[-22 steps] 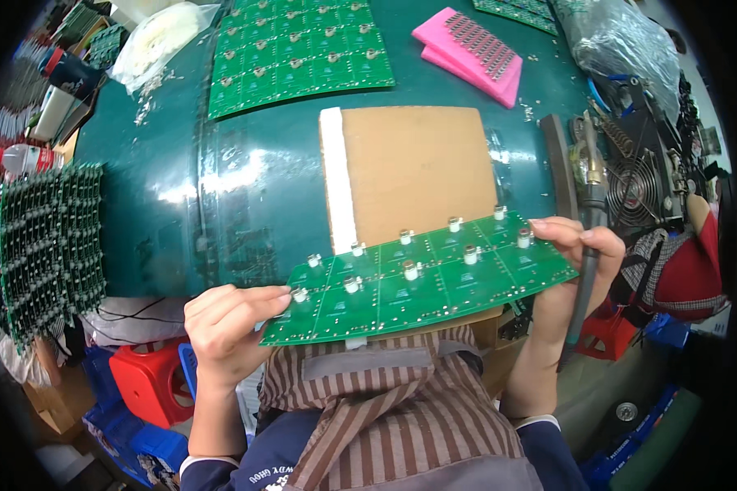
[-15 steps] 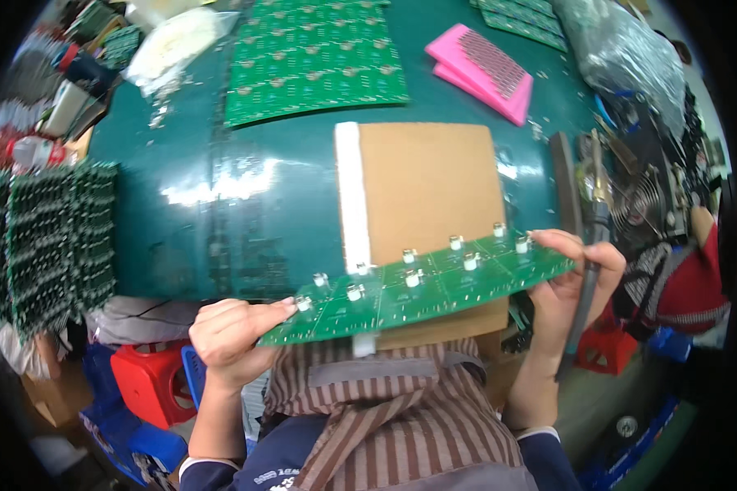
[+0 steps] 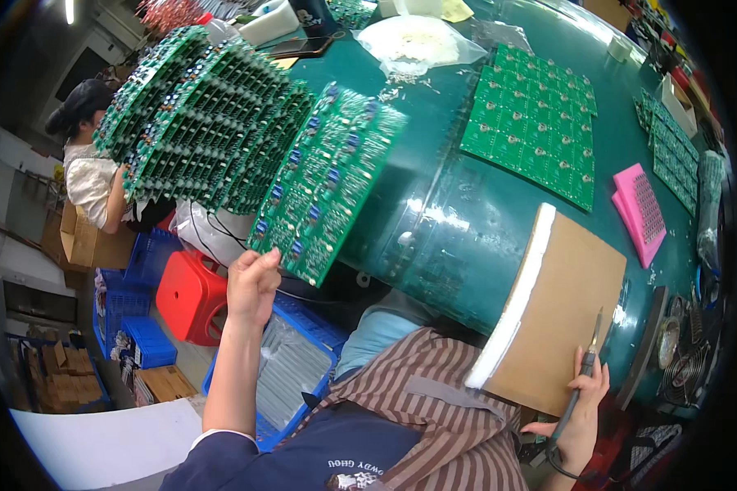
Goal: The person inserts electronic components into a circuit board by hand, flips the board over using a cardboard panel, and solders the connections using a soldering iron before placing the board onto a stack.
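My left hand point(image 3: 254, 282) pinches the bottom corner of a green circuit board point(image 3: 336, 176). The board stands tilted, its face with blue and white parts turned toward me, beside a row of upright boards point(image 3: 221, 123). My right hand point(image 3: 583, 403) holds a soldering iron point(image 3: 571, 401) between the fingers, its metal tip pointing up and away over a brown cardboard sheet point(image 3: 561, 303). A white strip point(image 3: 512, 311) runs along the sheet's left edge. My right thumb is stretched out to the left.
Flat green panels point(image 3: 532, 123) lie on the table point(image 3: 409, 262) behind the cardboard. Pink pads point(image 3: 640, 217) are at the right, and a bag of small white bits point(image 3: 418, 45) at the back. A red stool point(image 3: 190, 296) and blue crate point(image 3: 274, 417) stand below; another person point(image 3: 90, 164) is far left.
My view has swung left. The board has left my right hand and moved to the left beside the upright boards, held by my left hand alone. The soldering iron stays in my right hand.
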`<state>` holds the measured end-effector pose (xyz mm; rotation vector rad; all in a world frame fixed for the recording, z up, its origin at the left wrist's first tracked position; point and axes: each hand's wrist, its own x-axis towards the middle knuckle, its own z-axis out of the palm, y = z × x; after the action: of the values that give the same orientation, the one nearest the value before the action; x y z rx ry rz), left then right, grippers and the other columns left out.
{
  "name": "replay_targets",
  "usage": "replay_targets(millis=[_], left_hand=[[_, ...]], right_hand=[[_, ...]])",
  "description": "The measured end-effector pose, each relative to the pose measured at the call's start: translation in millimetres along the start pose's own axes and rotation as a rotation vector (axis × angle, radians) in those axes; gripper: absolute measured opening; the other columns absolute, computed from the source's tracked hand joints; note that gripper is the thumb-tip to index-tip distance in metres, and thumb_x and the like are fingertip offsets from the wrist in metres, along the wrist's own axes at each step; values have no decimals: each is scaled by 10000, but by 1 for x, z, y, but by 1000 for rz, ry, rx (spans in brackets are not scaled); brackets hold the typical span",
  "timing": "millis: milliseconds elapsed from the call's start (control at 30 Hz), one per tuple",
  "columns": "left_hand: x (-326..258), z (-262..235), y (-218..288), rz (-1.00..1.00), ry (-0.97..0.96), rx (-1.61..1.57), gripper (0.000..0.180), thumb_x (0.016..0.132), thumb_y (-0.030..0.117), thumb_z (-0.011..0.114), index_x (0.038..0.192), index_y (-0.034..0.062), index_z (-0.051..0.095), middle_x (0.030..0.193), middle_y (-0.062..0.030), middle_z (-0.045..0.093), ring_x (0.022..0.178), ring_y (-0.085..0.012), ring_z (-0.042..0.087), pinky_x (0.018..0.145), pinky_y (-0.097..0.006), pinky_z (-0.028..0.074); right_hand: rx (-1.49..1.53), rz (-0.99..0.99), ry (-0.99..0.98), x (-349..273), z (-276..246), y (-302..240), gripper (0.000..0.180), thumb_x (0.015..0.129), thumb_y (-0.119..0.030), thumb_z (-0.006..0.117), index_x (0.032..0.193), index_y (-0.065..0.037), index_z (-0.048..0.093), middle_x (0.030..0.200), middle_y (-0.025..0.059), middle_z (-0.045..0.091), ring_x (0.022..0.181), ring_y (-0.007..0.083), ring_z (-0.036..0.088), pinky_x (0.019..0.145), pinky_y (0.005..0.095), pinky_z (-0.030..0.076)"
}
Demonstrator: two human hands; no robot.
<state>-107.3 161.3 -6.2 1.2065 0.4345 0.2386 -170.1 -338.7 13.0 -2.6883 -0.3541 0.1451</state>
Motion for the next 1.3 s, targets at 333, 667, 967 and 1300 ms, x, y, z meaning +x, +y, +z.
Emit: replay_targets(millis=[333,667,967,1300], left_hand=[[43,-16,-20,-209,189,-110,217,882,233,726,845,62,597,647,44,514,388,-6,282,389,-196,194],[27,-1,-11,-163,297,124,363,870,298,741,1063,18,616,735,42,593,416,29,283,381,-171,165],[41,-13,-12,-179,122,71,195,878,169,727,982,65,599,667,94,493,419,37,257,379,-175,147],[-39,55,42,109,46,854,723,830,249,749,1361,-126,432,815,-101,730,594,-46,560,570,-187,442]], right_hand=[[279,170,202,-19,24,10,354,697,-22,715,913,-84,441,1396,244,494,1356,389,403,1114,476,285],[380,-186,596,-32,-87,15,369,869,-296,650,953,-89,357,909,81,594,891,233,543,849,385,437],[1749,-712,247,43,-121,85,373,1007,-349,400,1080,4,498,1097,64,509,1159,254,493,996,427,424],[1770,-296,442,136,-132,27,639,931,-427,549,1361,30,425,1338,247,530,1145,305,584,973,419,489]])
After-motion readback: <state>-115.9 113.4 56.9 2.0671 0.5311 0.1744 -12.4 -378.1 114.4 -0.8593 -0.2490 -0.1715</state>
